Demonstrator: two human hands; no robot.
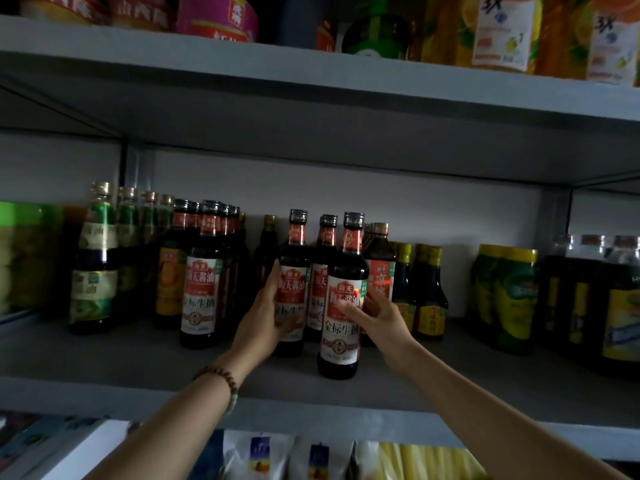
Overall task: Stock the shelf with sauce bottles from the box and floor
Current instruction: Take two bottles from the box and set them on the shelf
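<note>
The front sauce bottle (pixel 341 306) is standing upright near the shelf (pixel 138 358) edge, your right hand (pixel 381 317) gripping across its label, while just behind it your left hand (pixel 263 313) is clasping the rear sauce bottle (pixel 293 271) -- yellow-capped bottles (pixel 427 292) crowding the right.

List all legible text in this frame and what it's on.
"海天酱油", "金标生抽": label of front sauce bottle, gripped by right hand.
Same text, partly covered: second sauce bottle in left hand; in full on left bottle.
"3X": orange bottle, top shelf.
Other labels: too blurred to read.
</note>
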